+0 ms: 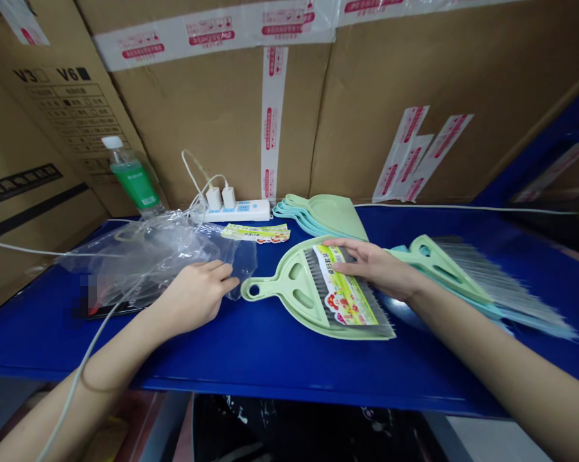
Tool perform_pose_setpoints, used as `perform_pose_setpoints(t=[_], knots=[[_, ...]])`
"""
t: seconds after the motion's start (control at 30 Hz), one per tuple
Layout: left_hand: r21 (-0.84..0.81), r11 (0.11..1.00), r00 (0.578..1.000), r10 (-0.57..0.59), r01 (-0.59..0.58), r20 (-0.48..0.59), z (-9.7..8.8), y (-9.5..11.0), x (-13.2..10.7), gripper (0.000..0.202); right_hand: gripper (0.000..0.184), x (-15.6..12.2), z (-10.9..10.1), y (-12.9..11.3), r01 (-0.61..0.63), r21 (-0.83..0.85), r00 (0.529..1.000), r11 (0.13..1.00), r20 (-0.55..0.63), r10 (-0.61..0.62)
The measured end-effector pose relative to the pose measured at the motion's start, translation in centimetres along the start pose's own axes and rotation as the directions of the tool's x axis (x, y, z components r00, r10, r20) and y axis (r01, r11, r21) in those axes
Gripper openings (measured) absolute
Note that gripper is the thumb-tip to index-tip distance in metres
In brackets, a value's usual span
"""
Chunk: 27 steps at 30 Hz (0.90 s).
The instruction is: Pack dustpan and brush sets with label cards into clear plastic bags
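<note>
A pale green dustpan (289,289) lies on the blue table (289,366) with a small brush and a colourful label card (343,292) laid in it. My right hand (373,264) rests flat on the card and brush, fingers stretched out. My left hand (196,296) curls its fingers on the edge of a clear plastic bag (159,253), pinching it just left of the dustpan's handle.
A stack of green and blue dustpans (325,215) and a pile of brushes (482,282) lie behind and right. A power strip (234,210) with chargers, more label cards (257,233), a green bottle (134,178), a white cable (77,378) and cardboard boxes (414,96) surround the table.
</note>
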<state>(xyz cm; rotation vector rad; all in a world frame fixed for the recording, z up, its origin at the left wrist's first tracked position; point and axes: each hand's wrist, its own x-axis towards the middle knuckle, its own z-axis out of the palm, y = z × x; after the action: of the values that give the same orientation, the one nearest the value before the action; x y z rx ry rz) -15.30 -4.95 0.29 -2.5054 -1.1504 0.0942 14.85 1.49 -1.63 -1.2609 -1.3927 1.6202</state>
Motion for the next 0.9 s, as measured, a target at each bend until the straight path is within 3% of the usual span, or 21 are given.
perform_pose_setpoints(t=[0.1,0.23,0.43,0.53,0.63,0.73,0.9], knots=[[-0.013,1.0,0.998,-0.011,0.012,0.055,0.1,0.0,0.1,0.032,0.052,-0.2,-0.3,-0.2,0.055,0.022,0.998,0.998,-0.029,-0.054],[-0.067,0.996,0.998,0.057,-0.056,0.013,0.2,0.2,0.0,0.036,0.054,-0.4,-0.2,-0.6,0.124,0.082,0.99,0.989,-0.081,-0.117],[-0.183,0.959,0.975,0.202,-0.217,-0.098,-0.1,1.0,-0.1,0.035,0.043,-0.3,0.7,-0.5,0.018,0.095,0.993,0.995,-0.119,-0.006],[-0.284,0.928,0.967,0.202,-0.24,-0.157,-0.3,1.3,-0.1,0.033,0.038,-0.2,1.1,-0.5,-0.023,0.088,0.99,0.996,-0.136,0.035],[-0.316,0.938,0.983,0.094,-0.141,-0.157,-0.3,1.6,0.0,0.03,0.034,-0.4,1.3,-0.7,-0.047,0.072,0.987,0.996,-0.151,0.058],[-0.254,0.965,0.994,-0.086,0.066,-0.068,-0.1,2.0,0.3,0.034,0.031,-0.4,1.2,-0.7,-0.054,0.055,0.987,0.997,-0.148,0.061],[-0.187,0.934,0.95,-0.282,0.304,0.134,0.3,2.6,1.1,0.025,0.035,-0.2,0.4,-0.2,-0.042,0.014,0.994,0.999,-0.1,0.043]])
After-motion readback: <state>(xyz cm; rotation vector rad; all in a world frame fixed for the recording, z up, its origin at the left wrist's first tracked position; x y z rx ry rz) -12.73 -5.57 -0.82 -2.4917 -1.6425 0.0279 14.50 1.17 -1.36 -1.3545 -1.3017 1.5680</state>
